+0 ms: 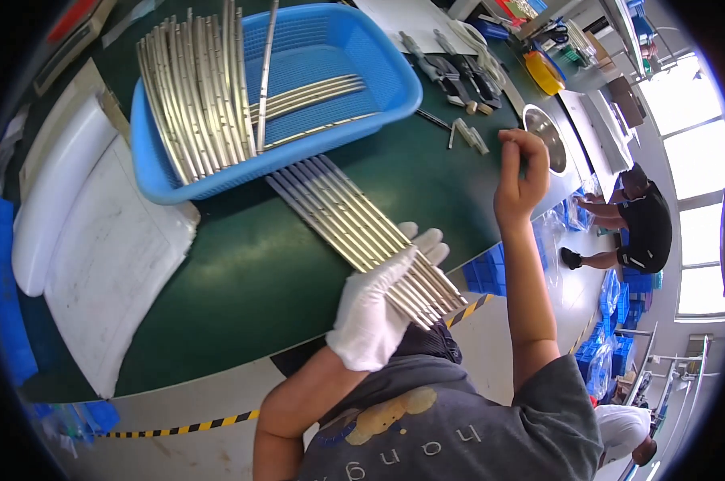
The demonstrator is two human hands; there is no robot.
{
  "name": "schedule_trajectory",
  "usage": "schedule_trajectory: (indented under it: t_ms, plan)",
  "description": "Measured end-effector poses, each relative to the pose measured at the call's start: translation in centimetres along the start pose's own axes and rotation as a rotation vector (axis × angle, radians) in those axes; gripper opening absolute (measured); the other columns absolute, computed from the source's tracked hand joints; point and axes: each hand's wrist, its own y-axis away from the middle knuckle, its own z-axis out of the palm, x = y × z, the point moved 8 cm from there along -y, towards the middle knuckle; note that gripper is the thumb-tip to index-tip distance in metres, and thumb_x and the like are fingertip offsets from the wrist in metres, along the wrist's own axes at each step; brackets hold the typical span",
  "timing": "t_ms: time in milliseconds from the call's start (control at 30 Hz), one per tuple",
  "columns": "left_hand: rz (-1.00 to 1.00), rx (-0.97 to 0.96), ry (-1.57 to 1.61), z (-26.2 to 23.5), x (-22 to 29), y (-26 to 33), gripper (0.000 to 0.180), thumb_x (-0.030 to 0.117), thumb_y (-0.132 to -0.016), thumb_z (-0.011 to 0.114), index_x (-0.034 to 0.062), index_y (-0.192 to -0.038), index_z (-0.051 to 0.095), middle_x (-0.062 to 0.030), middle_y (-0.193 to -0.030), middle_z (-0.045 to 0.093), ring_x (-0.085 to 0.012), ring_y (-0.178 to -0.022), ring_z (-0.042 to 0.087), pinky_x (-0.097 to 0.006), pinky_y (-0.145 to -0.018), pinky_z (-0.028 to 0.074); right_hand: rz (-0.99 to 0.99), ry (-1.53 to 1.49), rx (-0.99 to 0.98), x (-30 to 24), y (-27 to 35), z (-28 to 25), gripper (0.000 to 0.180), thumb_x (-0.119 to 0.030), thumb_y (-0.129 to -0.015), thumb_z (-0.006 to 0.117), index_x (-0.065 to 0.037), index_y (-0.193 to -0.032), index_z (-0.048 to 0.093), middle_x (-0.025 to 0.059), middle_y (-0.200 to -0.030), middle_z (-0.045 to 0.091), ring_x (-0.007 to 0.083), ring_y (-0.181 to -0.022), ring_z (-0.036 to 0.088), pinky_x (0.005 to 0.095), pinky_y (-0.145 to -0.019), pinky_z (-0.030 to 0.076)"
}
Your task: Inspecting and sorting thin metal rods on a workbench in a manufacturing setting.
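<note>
Steadying a fanned row of long, slightly curved metal strips (362,220) at centre frame, the gloved left hand (378,309) lies flat and open across their lower ends, fingers spread over them and not curled round any one, where the strips reach the near edge of the dark green worktop (234,280). The bare right hand (521,172), right of centre, is raised clear of the strips, its fingertips pinched together; whether anything small sits between them cannot be told. More strips of the same kind (198,88) lie stacked in a blue plastic basket (386,80) at upper centre, some leaning over its left rim. The work appears to be at the sorting or checking stage, the row laid out and evened up under the palm. The next move would seem to call for the raised hand to come down on a single strip while the gloved one keeps the others from sliding. White foam sheets (114,256) lie at left; small tools (459,76) and a steel bowl (548,136) sit at upper right.
</note>
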Motion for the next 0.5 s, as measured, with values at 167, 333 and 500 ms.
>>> schedule_trajectory:
  t_ms: [167,333,500]
  plan:
    - [0.051,0.108,-0.065,0.2,-0.1,0.0,0.031,0.004,-0.09,0.047,-0.001,-0.121,0.045,-0.0214,-0.125,0.051,-0.0319,-0.117,0.051,-0.044,-0.095,0.046,-0.103,-0.057,-0.184,-5.1,2.6,-4.9,0.012,0.007,-0.075,0.061,0.0,-0.085,0.059,0.0121,-0.081,0.061,0.0235,-0.074,0.059,0.0297,-0.065,0.047]
    - [0.049,-0.045,0.037,0.1,0.2,0.1,0.042,0.022,-0.092,0.046,-0.0038,-0.125,0.043,-0.0245,-0.129,0.046,-0.0377,-0.123,0.043,-0.053,-0.098,0.04,0.32,-0.56,-0.446,-4.7,7.8,-4.8,0.011,0.007,-0.078,0.06,0.002,-0.086,0.056,0.0117,-0.08,0.064,0.0205,-0.069,0.062,0.0277,-0.063,0.049]
    - [0.089,-0.148,0.083,0.0,0.1,0.4,0.053,0.031,-0.091,0.049,-0.0045,-0.13,0.039,-0.025,-0.133,0.042,-0.0398,-0.128,0.037,-0.059,-0.098,0.037,0.492,-0.767,-0.404,-5.5,9.9,-3.5,0.014,0.007,-0.08,0.059,0.002,-0.092,0.054,0.0119,-0.081,0.065,0.0185,-0.07,0.063,0.0266,-0.064,0.05]
